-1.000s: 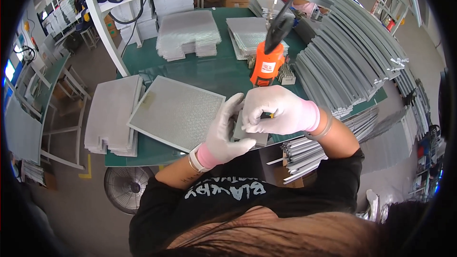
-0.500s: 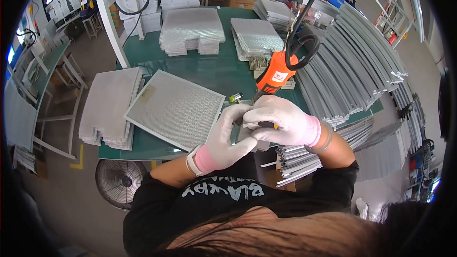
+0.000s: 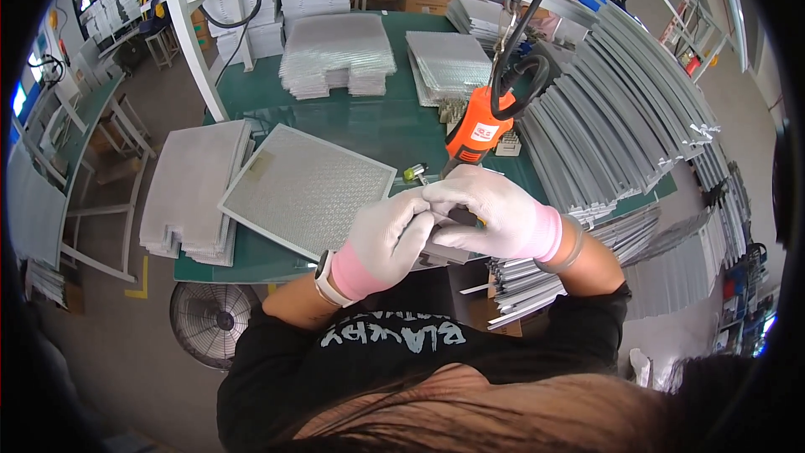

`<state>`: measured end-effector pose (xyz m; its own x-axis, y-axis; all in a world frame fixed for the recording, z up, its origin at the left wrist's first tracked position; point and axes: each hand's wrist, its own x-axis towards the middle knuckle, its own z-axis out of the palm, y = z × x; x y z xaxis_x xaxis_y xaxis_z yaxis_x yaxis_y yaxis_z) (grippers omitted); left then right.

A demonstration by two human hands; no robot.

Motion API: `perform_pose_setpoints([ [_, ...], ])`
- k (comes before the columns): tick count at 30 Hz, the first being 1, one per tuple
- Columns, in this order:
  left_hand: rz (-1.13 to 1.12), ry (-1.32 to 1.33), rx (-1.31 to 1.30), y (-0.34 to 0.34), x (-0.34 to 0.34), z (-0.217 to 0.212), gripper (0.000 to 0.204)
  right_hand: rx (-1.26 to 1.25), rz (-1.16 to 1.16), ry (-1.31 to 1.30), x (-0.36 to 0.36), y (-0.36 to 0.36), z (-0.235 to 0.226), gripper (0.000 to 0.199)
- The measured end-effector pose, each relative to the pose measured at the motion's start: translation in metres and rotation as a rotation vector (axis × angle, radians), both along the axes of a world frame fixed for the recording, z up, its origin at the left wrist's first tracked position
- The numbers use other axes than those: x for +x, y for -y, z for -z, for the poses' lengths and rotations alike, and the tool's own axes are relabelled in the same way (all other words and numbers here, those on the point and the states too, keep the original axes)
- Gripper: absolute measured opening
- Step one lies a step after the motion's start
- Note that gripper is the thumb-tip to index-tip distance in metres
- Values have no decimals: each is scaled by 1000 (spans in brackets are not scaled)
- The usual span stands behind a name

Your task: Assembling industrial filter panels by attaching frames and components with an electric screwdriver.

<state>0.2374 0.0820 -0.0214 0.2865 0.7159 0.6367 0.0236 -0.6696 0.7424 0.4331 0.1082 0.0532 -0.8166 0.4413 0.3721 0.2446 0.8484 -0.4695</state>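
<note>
My left hand (image 3: 387, 239), in a white glove with a pink cuff, is closed, its fingertips pressed together against those of my right hand. My right hand (image 3: 499, 216), gloved alike, curls its fingers toward the thumb. Something dark shows in the gap between them, but what either hand pinches is hidden. An orange power screwdriver (image 3: 480, 130) hangs on a cord just beyond the right hand, its dark lower end passing behind the fingers. To the left lies a framed mesh panel (image 3: 310, 189), tilted across the green table. A small green-ended tool (image 3: 415, 173) lies past my fingertips.
A stack of notched panels (image 3: 197, 189) stands at the left, another notched stack (image 3: 337, 52) farther back. Flat panels (image 3: 449, 63) lie behind the screwdriver. Long grey metal strips (image 3: 616, 109) are piled on the right. A white shelf post (image 3: 191, 42) rises at back left; a fan (image 3: 220, 319) stands below.
My left hand has drawn its spread thumb and fingers together into a pinch. My right hand and the hanging screwdriver have shifted slightly left.
</note>
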Motion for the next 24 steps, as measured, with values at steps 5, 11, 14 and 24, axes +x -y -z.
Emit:
perform_pose_setpoints([
  [5, -109, 0, 6, -1, 2, 18, 8, 97, 310, -23, 6, 14, 8, 56],
  [11, -21, 90, -106, -1, 7, 10, 14, 190, 432, -364, 17, 4, 53, 73],
  [14, 19, 128, -114, -5, 8, 13, 15, 106, 438, -448, 20, -2, 74, 87],
  [24, 179, 325, -435, -5, 8, 26, 16, -578, 314, -635, 6, -6, 42, 58],
])
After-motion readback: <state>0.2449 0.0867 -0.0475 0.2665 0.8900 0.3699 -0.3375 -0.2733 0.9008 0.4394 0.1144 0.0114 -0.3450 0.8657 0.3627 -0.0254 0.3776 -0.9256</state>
